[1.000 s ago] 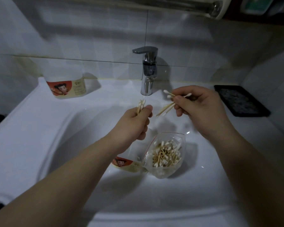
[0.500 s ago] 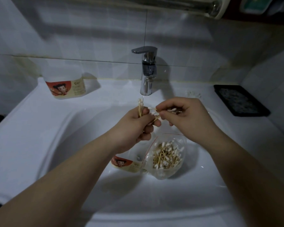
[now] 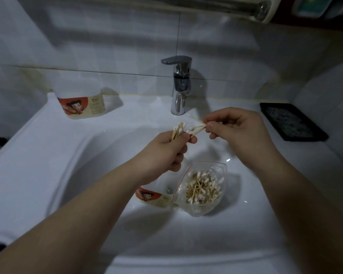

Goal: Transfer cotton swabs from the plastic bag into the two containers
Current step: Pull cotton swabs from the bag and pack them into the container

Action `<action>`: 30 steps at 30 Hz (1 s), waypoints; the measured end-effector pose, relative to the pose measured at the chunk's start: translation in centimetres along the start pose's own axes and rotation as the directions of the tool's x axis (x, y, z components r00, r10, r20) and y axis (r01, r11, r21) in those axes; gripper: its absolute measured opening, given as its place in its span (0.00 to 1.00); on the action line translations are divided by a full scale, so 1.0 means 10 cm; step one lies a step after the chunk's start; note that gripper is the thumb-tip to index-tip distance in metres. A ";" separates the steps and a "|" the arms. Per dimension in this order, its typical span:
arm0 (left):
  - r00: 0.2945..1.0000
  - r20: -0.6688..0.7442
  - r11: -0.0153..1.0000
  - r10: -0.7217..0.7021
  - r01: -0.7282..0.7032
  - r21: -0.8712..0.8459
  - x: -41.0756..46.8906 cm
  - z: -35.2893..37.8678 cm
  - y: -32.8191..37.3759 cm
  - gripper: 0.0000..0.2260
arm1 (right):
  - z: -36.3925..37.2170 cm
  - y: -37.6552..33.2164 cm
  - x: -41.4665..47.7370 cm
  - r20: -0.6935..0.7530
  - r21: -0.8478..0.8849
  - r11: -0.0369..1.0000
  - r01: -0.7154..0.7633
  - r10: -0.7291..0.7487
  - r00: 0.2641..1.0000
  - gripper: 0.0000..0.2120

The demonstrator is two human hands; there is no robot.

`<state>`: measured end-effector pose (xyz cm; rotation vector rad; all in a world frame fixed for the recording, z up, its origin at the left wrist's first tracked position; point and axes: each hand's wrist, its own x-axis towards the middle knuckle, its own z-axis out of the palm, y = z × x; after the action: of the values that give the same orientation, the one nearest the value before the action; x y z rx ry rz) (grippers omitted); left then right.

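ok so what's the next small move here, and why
Probably slide the few swabs pinched in the right hand into the bundle gripped by the left hand: their ends reach it, and one container sits just below.

This is a bathroom, most likely in a home. A white ceramic sink [image 3: 48, 155] fills the view, with a chrome tap [image 3: 179, 86] mounted at its back edge. The wall [image 3: 107, 46] behind is covered in pale tiles. A metal rail [image 3: 226, 6] runs across the top, and a dark tray [image 3: 291, 121], perhaps a soap dish, sits on the sink's right ledge.
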<state>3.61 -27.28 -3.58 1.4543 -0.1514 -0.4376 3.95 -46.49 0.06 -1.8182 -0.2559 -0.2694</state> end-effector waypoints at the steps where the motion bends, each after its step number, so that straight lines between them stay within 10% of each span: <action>1: 1.000 0.000 1.000 -0.010 0.010 -0.014 0.00 0.00 0.00 0.12 | -0.01 0.00 0.00 -0.012 0.008 1.000 -0.004 0.004 1.000 0.09; 8: 0.992 -0.106 0.992 -0.062 0.050 -0.113 0.04 0.00 0.00 0.10 | -0.06 0.03 0.03 -0.084 0.062 0.998 -0.011 0.016 0.996 0.15; 17: 1.000 0.018 0.999 0.006 -0.005 -0.037 -0.05 0.03 0.04 0.21 | -0.01 -0.02 -0.07 0.294 -0.062 0.998 0.021 -0.002 0.956 0.12; 30: 0.993 0.063 0.995 0.099 -0.099 -0.005 -0.01 0.01 -0.01 0.06 | 0.17 0.07 -0.05 0.005 0.181 0.982 -0.062 0.062 0.998 0.11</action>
<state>3.46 -27.38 -3.62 1.4256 -0.2725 -0.4022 3.78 -45.07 -1.14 -1.6433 -0.2158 -0.1966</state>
